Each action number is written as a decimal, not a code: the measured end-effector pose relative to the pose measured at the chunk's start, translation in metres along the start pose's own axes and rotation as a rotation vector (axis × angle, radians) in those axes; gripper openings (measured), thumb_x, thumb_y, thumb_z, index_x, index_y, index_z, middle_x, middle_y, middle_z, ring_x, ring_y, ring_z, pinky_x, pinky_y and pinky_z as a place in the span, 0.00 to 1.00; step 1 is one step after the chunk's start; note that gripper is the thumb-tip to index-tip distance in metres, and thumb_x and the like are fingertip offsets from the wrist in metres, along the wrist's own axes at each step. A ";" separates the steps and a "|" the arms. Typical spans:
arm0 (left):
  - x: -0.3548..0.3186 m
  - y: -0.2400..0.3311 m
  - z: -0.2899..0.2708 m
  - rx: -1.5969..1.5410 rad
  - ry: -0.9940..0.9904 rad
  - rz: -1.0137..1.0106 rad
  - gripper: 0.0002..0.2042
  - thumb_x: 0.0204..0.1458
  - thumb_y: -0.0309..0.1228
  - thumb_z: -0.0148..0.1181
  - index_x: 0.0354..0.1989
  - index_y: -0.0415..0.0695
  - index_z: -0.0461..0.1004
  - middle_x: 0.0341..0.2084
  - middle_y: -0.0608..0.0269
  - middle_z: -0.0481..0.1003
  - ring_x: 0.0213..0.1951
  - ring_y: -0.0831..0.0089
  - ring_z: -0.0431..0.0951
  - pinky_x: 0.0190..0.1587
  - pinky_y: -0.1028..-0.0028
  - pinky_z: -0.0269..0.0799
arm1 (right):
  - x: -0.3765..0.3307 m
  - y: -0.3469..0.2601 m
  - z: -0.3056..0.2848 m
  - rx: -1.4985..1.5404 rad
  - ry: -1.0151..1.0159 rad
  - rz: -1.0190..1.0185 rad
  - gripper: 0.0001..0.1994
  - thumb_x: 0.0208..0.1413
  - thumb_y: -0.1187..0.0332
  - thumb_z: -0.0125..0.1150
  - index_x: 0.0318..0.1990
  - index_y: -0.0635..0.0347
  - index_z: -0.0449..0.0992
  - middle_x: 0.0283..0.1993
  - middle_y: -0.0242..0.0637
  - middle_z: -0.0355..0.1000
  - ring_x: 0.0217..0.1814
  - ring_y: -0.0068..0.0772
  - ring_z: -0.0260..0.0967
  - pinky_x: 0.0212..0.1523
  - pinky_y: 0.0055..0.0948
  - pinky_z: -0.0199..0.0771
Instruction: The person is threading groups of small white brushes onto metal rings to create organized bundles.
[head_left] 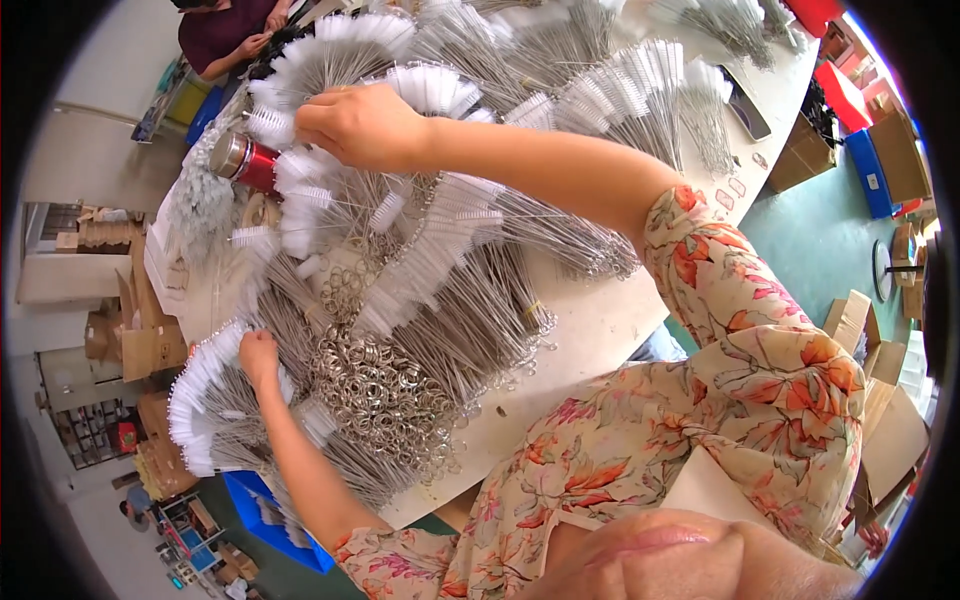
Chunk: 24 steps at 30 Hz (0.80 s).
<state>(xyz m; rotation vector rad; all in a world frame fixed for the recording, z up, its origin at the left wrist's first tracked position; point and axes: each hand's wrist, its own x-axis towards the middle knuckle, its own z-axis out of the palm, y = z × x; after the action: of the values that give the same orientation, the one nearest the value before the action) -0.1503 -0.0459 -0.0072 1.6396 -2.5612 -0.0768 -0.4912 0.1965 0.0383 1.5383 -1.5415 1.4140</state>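
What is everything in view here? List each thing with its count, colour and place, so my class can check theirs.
White-bristled wire-stemmed brushes: too many to count, white and grey, across the table
Metal rings: uncountable heap, silver, near side
Cylindrical container: one, red with silver end, far left
Tabletop: one, pale, beneath the brushes
Blue bin: one, blue, below table, lower left
Cardboard boxes: several, brown, both sides
Blue box: one, blue, upper right
Co-worker: at least one, dark maroon top, upper left
Floral blouse: one, cream and orange, lower right
Left hand: one, bare, at lower-left brushes
Right hand: one, bare, at upper brushes
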 end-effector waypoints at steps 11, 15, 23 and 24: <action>-0.007 -0.025 0.012 -0.154 0.114 0.047 0.11 0.46 0.33 0.54 0.24 0.36 0.69 0.18 0.53 0.72 0.20 0.59 0.70 0.26 0.63 0.65 | 0.012 0.179 -0.072 -0.236 0.226 0.832 0.15 0.51 0.57 0.51 0.38 0.58 0.74 0.35 0.53 0.72 0.40 0.53 0.71 0.41 0.43 0.68; -0.012 -0.012 -0.001 -0.424 -0.109 -0.173 0.08 0.45 0.30 0.57 0.23 0.38 0.68 0.19 0.63 0.70 0.14 0.75 0.62 0.16 0.72 0.57 | -0.042 0.228 -0.094 -0.425 -0.012 0.984 0.13 0.39 0.62 0.59 0.28 0.61 0.79 0.33 0.52 0.74 0.38 0.49 0.73 0.42 0.39 0.71; -0.066 0.008 -0.021 -0.882 0.000 -0.249 0.05 0.47 0.29 0.57 0.30 0.42 0.69 0.17 0.71 0.64 0.12 0.86 0.53 0.12 0.83 0.45 | -0.072 0.267 -0.091 -0.519 -0.425 0.963 0.17 0.36 0.57 0.65 0.30 0.62 0.79 0.32 0.48 0.75 0.36 0.45 0.73 0.40 0.37 0.72; -0.079 0.002 -0.024 -1.031 0.085 -0.231 0.06 0.49 0.29 0.56 0.33 0.42 0.70 0.19 0.71 0.64 0.13 0.86 0.54 0.12 0.84 0.45 | -0.072 0.261 -0.085 -0.508 -0.429 0.960 0.17 0.36 0.57 0.65 0.30 0.62 0.79 0.32 0.48 0.75 0.36 0.45 0.73 0.40 0.37 0.72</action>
<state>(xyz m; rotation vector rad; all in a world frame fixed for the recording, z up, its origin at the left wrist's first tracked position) -0.1170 0.0266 0.0125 1.3895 -1.6980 -1.0910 -0.7452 0.2471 -0.0771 0.8090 -2.8628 0.9593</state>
